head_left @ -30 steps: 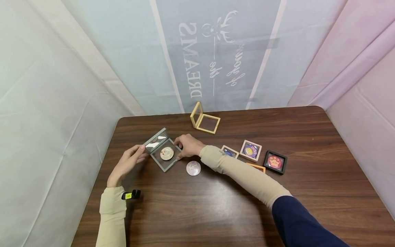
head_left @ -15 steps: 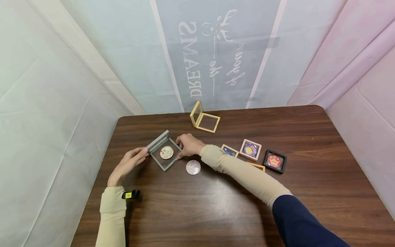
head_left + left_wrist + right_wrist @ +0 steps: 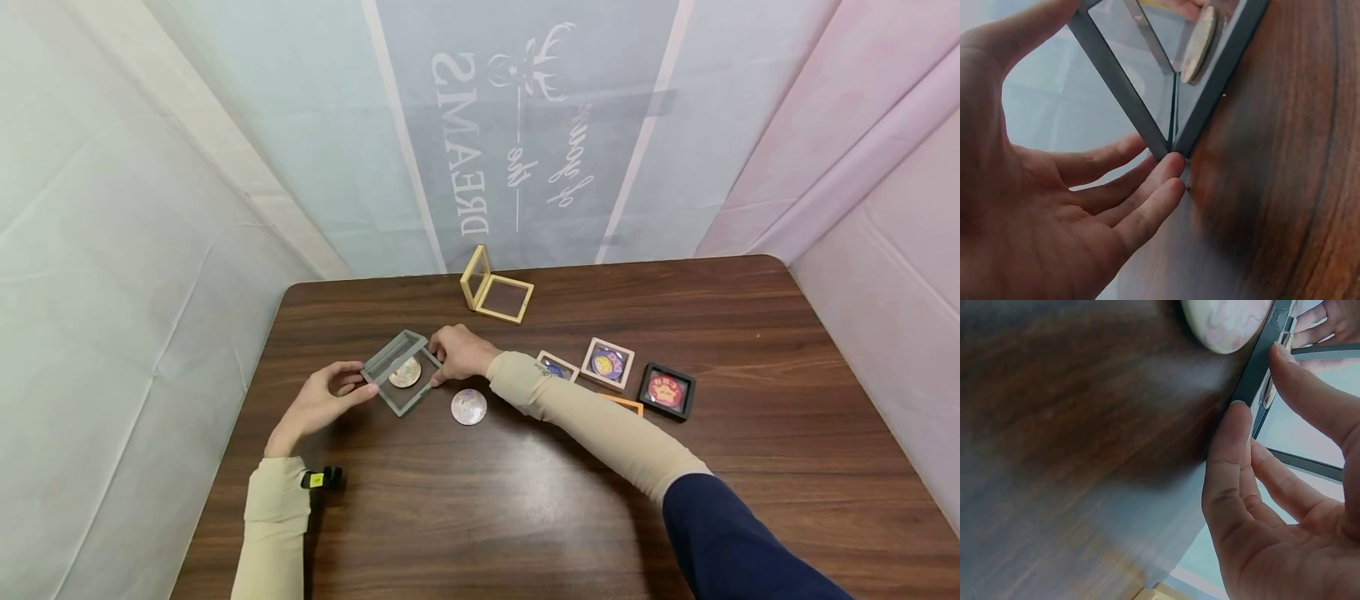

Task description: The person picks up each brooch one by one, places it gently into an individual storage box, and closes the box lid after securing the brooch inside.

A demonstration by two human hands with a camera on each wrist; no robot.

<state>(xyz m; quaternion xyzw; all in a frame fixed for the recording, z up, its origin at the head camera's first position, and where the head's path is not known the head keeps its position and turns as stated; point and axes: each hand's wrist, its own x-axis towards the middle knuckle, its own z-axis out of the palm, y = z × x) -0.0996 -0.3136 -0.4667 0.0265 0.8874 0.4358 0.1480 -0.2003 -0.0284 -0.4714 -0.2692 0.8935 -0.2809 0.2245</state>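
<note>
A grey hinged display case [image 3: 403,411] with clear film panels lies partly folded on the table, its lid tilted low over the base. Inside sits a round badge [image 3: 406,374], partly covered by the lid. My left hand [image 3: 318,406] holds the hinge side: in the left wrist view the thumb is at the edge of the lid [image 3: 1124,90] and the fingertips touch the hinge corner. On the opposite side, my right hand [image 3: 461,352] grips the base's frame [image 3: 1252,374] between thumb and fingers. Just in front of the case lies a loose pale pink badge [image 3: 468,407].
Behind the case, a yellow display case [image 3: 498,316] stands unfolded. To the right lie a pink-framed case [image 3: 607,364], a black one [image 3: 667,392], a pale one [image 3: 557,367] and an orange one [image 3: 622,404], the last two partly hidden by the right sleeve.
The grey case's lid has swung down from upright to tilt over the badge. My left hand's thumb has moved right along with it. My right hand stays in place.
</note>
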